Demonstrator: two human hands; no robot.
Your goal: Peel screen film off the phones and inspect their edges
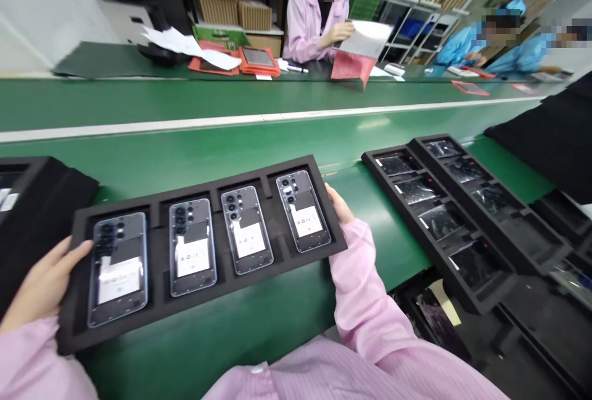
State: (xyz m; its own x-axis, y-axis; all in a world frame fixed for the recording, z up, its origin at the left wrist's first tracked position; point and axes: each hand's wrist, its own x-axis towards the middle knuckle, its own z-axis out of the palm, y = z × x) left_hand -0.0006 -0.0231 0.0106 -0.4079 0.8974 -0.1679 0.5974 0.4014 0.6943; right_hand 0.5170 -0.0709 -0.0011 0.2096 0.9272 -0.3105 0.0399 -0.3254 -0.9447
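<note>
Fingers of the left hand (39, 283) and right hand (340, 204) grip opposite ends of a black foam tray (158, 301) above the green tabletop (231, 332); uneven support could tip smartphones (247, 230) from their recesses.

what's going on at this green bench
A person holds a black foam tray by its ends, left hand and right hand. Its four slots each hold a phone without its back cover. Two more black trays lie to the right, and across the bench a co-worker holds a white sheet.
</note>
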